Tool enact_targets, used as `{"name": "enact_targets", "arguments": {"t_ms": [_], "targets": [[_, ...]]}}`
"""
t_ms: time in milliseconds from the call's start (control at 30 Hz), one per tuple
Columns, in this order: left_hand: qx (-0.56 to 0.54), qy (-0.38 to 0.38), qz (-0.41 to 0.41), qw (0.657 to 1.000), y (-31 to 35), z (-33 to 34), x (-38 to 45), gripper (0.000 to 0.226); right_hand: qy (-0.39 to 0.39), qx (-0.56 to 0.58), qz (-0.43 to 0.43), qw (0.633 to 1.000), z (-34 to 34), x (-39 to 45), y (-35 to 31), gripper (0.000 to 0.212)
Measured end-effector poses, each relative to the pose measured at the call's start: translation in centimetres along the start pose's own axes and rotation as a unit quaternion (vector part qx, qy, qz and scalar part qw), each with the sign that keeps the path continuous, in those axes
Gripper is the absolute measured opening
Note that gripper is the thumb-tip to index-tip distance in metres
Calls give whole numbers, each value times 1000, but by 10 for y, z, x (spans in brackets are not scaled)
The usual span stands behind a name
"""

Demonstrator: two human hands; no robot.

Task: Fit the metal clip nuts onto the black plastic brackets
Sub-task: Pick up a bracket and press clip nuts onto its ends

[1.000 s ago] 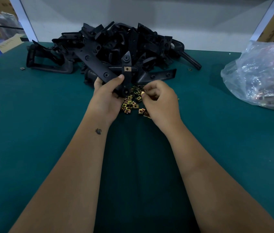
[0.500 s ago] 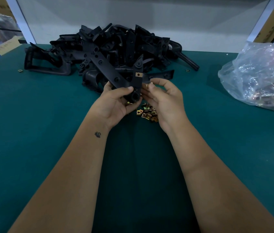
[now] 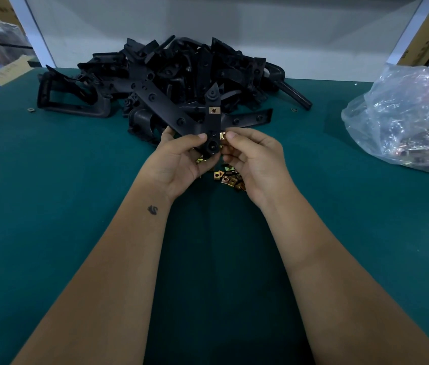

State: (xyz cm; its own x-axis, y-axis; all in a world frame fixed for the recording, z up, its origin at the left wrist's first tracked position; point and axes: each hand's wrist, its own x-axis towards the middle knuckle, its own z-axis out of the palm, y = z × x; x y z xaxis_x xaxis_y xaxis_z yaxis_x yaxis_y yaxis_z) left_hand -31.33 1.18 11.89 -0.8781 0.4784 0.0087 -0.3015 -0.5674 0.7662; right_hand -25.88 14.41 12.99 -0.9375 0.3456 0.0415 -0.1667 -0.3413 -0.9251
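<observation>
My left hand grips the lower end of a black plastic bracket and holds it upright above the table. One brass-coloured clip nut sits fitted on the bracket's upper part. My right hand pinches another clip nut between thumb and forefinger, right against the bracket's right edge near its lower hole. A small heap of loose clip nuts lies on the green mat under my hands.
A big pile of black brackets fills the back of the green table. A clear plastic bag of clip nuts lies at the right. Single stray nuts lie at the far left and by the pile's right end.
My right hand rose from the heap with a clip nut and brought it to the bracket's edge. My left hand lifted and tilted the bracket upright.
</observation>
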Motion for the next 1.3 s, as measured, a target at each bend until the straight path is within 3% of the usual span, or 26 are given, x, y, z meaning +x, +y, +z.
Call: {"name": "enact_targets", "arguments": {"t_ms": [600,833,1300], "targets": [[73,-11,35,997,-1,4,-1,70,9,31,32,999,6,-3,1,18],[36,-13,46,998,-1,4,-2,68,7,91,39,995,7,-3,1,13],[95,5,63,993,-1,4,-1,67,6,24,17,1000,4,-3,0,19]]}}
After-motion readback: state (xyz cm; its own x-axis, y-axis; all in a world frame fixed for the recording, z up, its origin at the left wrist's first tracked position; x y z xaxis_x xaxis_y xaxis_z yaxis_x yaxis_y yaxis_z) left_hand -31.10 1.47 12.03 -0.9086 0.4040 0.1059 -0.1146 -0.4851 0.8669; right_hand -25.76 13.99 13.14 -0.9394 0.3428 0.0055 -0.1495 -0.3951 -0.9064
